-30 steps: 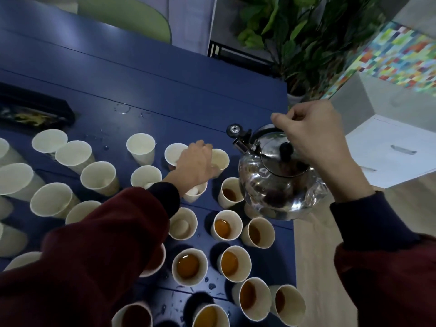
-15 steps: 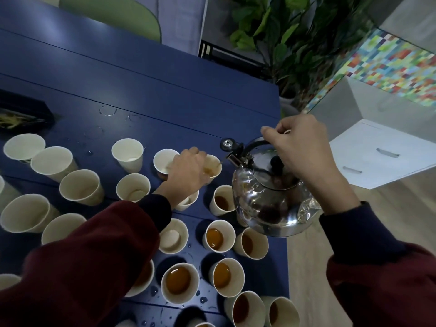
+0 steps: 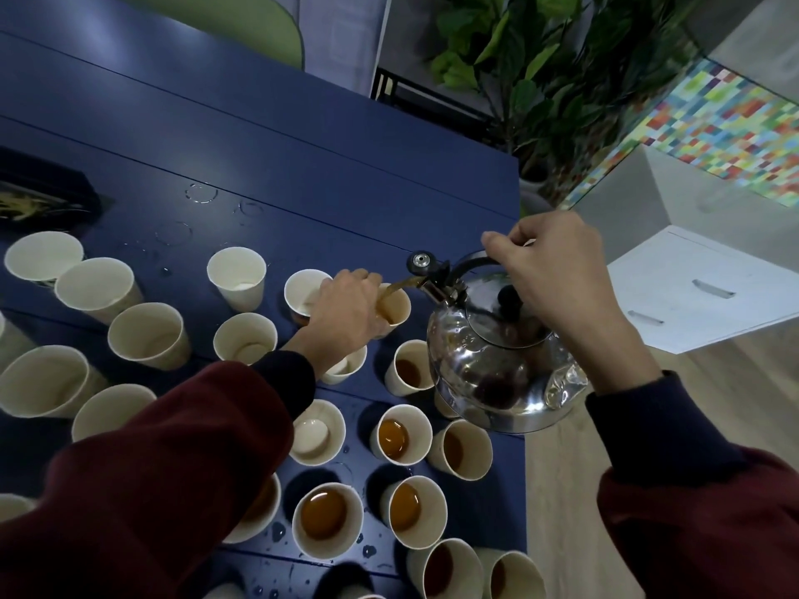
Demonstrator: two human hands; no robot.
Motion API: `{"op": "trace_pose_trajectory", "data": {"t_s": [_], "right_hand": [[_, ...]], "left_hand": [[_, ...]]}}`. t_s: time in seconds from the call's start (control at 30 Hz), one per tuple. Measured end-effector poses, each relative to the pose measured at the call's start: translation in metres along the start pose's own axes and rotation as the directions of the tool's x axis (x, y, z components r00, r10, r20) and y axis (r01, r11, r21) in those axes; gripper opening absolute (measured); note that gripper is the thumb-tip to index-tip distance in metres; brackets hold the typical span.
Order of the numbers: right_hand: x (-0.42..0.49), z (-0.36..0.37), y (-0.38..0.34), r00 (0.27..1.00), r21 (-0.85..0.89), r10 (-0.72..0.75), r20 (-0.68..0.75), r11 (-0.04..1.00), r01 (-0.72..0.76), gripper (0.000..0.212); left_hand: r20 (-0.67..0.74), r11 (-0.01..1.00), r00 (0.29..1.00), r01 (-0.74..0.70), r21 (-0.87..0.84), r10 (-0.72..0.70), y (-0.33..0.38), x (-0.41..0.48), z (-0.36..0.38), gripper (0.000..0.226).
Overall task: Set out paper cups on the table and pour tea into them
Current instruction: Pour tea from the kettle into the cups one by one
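Many paper cups stand on the blue table (image 3: 302,166). My right hand (image 3: 557,274) grips the black handle of a shiny steel kettle (image 3: 497,373), tilted left above the table's right edge. A brown stream of tea runs from its spout into one paper cup (image 3: 395,309). My left hand (image 3: 346,309) holds that cup by its side. Several cups near me hold tea, such as a filled cup (image 3: 324,516). Cups to the left, like an empty cup (image 3: 235,274), hold none.
A dark tray (image 3: 43,201) lies at the table's left edge. Water drops and ring marks dot the tabletop. Right of the table are wooden floor, a white drawer unit (image 3: 700,291) and a potted plant (image 3: 532,80). A green chair back (image 3: 242,19) stands behind.
The kettle has tipped further left and tea now streams into the cup under my left hand. My left hand has stayed on that cup.
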State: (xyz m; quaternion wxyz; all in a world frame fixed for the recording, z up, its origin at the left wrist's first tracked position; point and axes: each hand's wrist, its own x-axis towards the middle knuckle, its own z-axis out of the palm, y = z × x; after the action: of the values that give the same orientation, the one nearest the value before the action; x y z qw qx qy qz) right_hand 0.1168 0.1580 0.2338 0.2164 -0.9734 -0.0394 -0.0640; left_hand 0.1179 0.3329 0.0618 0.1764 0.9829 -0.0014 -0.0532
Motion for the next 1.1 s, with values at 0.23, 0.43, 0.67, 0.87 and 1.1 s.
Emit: {"op": "trace_pose_trajectory", "data": {"t_s": [0.23, 0.43, 0.67, 0.87, 1.1], "right_hand": [[-0.005, -0.002, 0.001, 0.999, 0.074, 0.045, 0.000, 0.996, -0.044, 0.042], [-0.027, -0.009, 0.005, 0.982, 0.326, 0.167, -0.091, 0.936, -0.129, 0.048], [-0.071, -0.025, -0.015, 0.978, 0.533, 0.204, -0.050, 0.834, -0.147, 0.033], [-0.113, -0.018, -0.025, 0.972, 0.643, 0.233, 0.021, 0.741, -0.192, 0.013], [-0.132, 0.004, -0.039, 0.973, 0.552, 0.230, 0.001, 0.811, -0.192, 0.009]], "left_hand": [[-0.001, 0.998, 1.000, 0.005, -0.063, -0.005, -0.002, -0.003, -0.003, 0.054], [-0.080, 0.967, 0.994, 0.053, -0.248, -0.075, -0.017, -0.022, -0.017, 0.046], [0.022, 0.970, 0.993, 0.116, -0.216, -0.114, -0.037, -0.069, -0.024, 0.039], [0.056, 0.992, 0.996, 0.075, -0.102, -0.070, -0.046, -0.090, -0.013, 0.051], [0.036, 0.999, 0.999, 0.038, -0.009, -0.037, -0.053, -0.093, -0.005, 0.061]]}}
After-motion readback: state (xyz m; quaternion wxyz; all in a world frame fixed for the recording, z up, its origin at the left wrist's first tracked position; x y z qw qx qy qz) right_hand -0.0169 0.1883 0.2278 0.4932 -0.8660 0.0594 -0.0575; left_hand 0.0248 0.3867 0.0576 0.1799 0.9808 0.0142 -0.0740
